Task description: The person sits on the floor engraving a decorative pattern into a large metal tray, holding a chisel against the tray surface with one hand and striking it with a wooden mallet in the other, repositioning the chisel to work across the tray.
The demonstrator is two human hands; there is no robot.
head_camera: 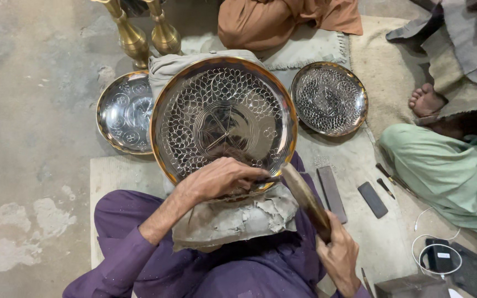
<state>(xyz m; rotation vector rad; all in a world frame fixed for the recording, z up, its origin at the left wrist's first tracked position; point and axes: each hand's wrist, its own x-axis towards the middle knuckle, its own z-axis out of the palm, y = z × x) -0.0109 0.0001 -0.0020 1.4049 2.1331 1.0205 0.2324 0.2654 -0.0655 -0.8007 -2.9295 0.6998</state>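
Right hand (338,256), lowest in frame, fingers clenched on wooden mallet (306,200). Left hand (219,177) on near rim of engraved metal plate (224,118), fingers pinching something, can't tell what. Plate sits tilted on cloth pad (233,218) over lap. Two more plates (329,98) on floor behind.

plate (223,118): large round engraved metal dish, brass-coloured rim, floral lattice with a star centre; tilted up, its lower edge under the left fingers (244,175).
mallet (305,198): worn wooden head, gripped by the right fingers (335,234), head just beside the plate's lower right rim.
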